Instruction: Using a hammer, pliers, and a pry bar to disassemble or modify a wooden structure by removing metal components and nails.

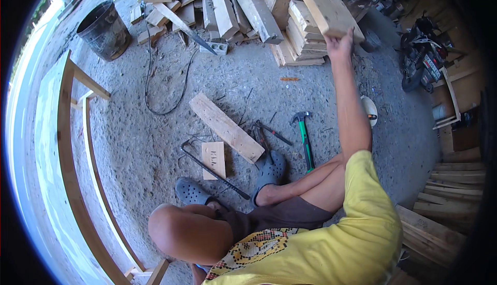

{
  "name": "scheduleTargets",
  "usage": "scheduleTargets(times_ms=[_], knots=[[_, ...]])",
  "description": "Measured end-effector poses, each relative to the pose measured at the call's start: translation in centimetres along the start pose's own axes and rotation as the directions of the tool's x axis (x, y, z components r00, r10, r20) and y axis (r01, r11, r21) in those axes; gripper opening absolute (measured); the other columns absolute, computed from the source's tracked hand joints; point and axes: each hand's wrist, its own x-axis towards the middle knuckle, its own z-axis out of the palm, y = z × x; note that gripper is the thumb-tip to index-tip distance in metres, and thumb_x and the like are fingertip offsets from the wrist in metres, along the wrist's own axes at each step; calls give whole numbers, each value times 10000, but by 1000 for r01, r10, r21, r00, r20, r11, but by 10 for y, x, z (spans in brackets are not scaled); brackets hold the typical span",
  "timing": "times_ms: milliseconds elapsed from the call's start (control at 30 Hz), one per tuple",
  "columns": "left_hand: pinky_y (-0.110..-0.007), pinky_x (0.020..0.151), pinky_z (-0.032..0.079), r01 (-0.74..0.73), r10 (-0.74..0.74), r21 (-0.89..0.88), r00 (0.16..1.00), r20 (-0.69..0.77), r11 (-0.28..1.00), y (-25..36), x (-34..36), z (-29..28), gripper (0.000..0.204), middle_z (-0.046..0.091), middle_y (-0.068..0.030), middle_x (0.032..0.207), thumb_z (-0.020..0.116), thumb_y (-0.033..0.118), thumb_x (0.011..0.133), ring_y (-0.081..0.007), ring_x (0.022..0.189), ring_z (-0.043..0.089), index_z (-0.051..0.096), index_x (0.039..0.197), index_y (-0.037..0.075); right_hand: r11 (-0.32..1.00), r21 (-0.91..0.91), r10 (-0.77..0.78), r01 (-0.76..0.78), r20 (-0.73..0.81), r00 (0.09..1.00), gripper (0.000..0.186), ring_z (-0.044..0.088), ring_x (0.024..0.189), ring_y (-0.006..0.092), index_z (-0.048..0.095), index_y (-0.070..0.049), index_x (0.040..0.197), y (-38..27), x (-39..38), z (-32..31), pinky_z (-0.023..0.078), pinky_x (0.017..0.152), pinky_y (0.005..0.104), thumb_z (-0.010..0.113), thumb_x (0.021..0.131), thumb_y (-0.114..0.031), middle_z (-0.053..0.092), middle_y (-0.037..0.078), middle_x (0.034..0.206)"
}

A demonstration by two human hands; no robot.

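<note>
My right arm reaches far out to the upper right. There my right hand (340, 45) grips the near edge of a thick wooden board (331, 11), which is tilted over a stack of cut boards (295, 44). My left hand is out of sight. On the ground before my feet lie a plank (228, 127), a small marked wooden piece (214, 160) and a hacksaw (215, 172). A green-handled claw hammer (306, 142) rests by my leg. Pincers (262, 136) and a thin dark tool with a red part (274, 132) are beside the plank.
Scrap timber (222, 8) is heaped at the back, near a dirty bucket (105, 31). A black cable (148, 77) curls across the ground. At left stands a wooden frame (64, 124). A white bowl (368, 110), a motorbike (422, 57) and stacked planks (453, 191) are at right.
</note>
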Motion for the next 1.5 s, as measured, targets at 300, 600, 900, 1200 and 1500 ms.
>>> scheduleTargets(times_ms=[300, 600, 900, 1200, 1500], knots=[[-393, 861, 581, -493, 435, -440, 870, -234, 750, 125, 5, -135, 528, 699, -133, 1083, 748, 100, 962, -211, 1003, 668, 547, 1443, 16, 797, -577, 412, -175, 309, 857, 244, 748, 865, 221, 616, -42, 1190, 125, -177, -7, 656, 704, 360, 593, 1068, -252, 681, 96, 991], [-373, 825, 605, -965, 952, -255, 27, -306, -55, 415, -169, -330, 627, 745, -137, 946, 762, 52, 944, -201, 928, 750, 504, 1514, 95, 619, -464, 417, 633, 878, 236, 327, 740, 1010, 264, 690, 7, 1196, 76, -335, 76, 578, 981, 420, 757, 981, -230, 742, 187, 1055], [-364, 833, 673, -639, 913, -652, -263, -312, -407, 475, -281, -351, 558, 680, -182, 1300, 604, -36, 1010, -260, 1156, 697, 420, 1535, 7, 823, -567, 502, -4, 725, 471, 162, 770, 848, 217, 691, 30, 1142, -54, -285, 10, 670, 705, 312, 649, 1029, -79, 722, 106, 959], [-304, 820, 565, -883, 964, -460, -199, 178, -97, 458, -231, -309, 337, 680, -79, 1186, 629, 180, 1062, -159, 1005, 652, 612, 1351, 7, 877, -477, 179, -60, 208, 962, 205, 755, 834, 206, 689, -18, 1140, -223, -261, -212, 633, 732, 375, 667, 1032, -191, 738, 84, 934], [-345, 856, 551, -978, 706, -195, -193, 682, -79, 459, -209, -277, 439, 698, -86, 1253, 714, 191, 996, -227, 1105, 689, 573, 1395, 69, 892, -445, -375, -82, -828, 417, 253, 767, 802, 353, 639, 67, 1205, -293, -485, -609, 677, 701, 470, 668, 990, -63, 728, 197, 1019]])
